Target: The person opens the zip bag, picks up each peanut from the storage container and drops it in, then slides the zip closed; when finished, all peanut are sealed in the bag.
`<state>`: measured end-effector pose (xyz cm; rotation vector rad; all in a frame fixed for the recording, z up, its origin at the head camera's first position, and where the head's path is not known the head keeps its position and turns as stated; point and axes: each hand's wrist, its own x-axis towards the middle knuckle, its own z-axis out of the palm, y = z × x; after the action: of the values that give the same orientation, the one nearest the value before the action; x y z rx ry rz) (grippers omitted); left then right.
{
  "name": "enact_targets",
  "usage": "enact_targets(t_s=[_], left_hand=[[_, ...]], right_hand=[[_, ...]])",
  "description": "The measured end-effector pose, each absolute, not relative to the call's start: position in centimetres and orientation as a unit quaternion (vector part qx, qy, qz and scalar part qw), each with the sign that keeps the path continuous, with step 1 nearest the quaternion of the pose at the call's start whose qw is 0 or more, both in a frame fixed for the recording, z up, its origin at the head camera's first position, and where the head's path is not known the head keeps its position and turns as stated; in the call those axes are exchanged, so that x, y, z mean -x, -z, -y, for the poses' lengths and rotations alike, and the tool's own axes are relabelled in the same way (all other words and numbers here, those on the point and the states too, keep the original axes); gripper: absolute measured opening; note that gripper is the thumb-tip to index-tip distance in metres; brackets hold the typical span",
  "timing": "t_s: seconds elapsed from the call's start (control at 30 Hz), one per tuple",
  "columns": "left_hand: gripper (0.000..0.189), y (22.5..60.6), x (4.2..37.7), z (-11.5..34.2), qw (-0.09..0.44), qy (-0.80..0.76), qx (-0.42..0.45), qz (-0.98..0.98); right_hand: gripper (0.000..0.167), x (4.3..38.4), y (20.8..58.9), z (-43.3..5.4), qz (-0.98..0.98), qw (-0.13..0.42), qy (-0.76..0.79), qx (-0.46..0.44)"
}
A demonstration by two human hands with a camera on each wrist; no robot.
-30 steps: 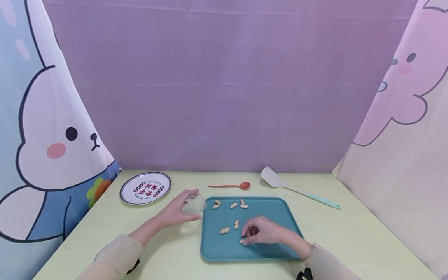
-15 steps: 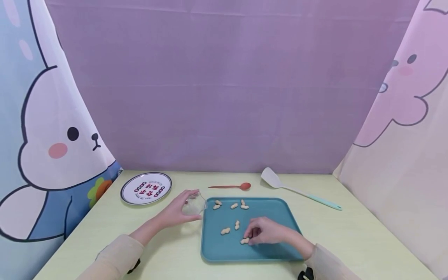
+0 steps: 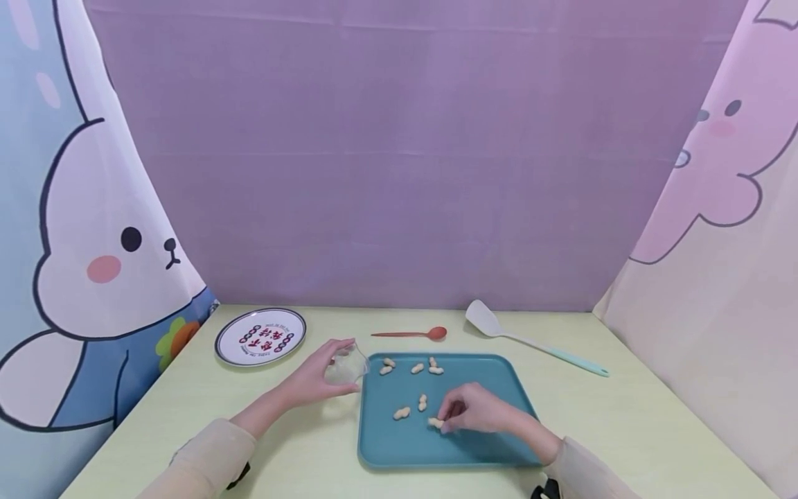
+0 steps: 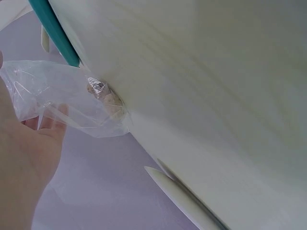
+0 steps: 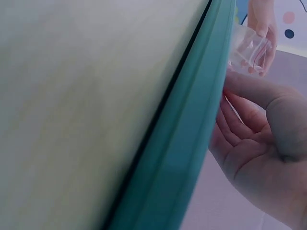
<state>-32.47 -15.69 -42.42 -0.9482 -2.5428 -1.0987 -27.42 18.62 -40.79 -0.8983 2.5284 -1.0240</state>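
My left hand (image 3: 312,374) grips a clear plastic zip bag (image 3: 346,367) by its mouth, beside the left edge of a teal tray (image 3: 399,449). In the left wrist view, peanuts (image 4: 111,103) lie at the bottom of the bag (image 4: 57,84). Over the front middle of the tray, my right hand (image 3: 476,409) pinches a peanut (image 3: 435,422) between thumb and fingers. Several other unshelled peanuts lie on the tray, among them one peanut (image 3: 402,413) left of my right hand and one peanut (image 3: 417,368) near the back rim. The tray's edge hides the pinched peanut in the right wrist view.
A white plate (image 3: 260,337) with red lettering sits at the back left of the table. Behind the tray lies a small red spoon (image 3: 430,333). A white spatula (image 3: 530,341) with a mint handle lies at the back right. A purple curtain (image 3: 399,173) hangs behind the table.
My right hand's fingertips have closed on the front peanut and shifted it slightly away from the tray's front and to the right. My left hand and the bag have stayed in place.
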Motion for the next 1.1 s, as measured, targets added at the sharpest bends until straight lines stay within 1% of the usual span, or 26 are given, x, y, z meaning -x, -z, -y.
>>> enact_targets(t_s=[0.3, 0.57, 0.77, 0.97, 1.1], left_hand=[[0.084, 42.6, 32.4, 15.7, 0.105, 0.373, 0.327, 0.862], [0.083, 42.4, 32.3, 15.6, 0.106, 0.374, 0.324, 0.863], [0.084, 42.5, 32.3, 15.7, 0.106, 0.374, 0.322, 0.863], [0.084, 42.5, 32.4, 15.7, 0.106, 0.376, 0.322, 0.862], [0.084, 42.4, 32.5, 15.6, 0.099, 0.378, 0.316, 0.864]], right_hand=[[0.008, 27.8, 40.3, -18.2, -0.874, 0.114, 0.366, 0.299], [0.006, 28.6, 38.6, -16.7, -0.873, 0.077, 0.366, 0.311], [0.009, 29.5, 38.0, -14.8, -0.877, 0.046, 0.364, 0.311], [0.012, 30.3, 37.6, -12.5, -0.852, 0.036, 0.415, 0.316], [0.013, 30.9, 37.4, -10.9, -0.839, 0.019, 0.434, 0.328]])
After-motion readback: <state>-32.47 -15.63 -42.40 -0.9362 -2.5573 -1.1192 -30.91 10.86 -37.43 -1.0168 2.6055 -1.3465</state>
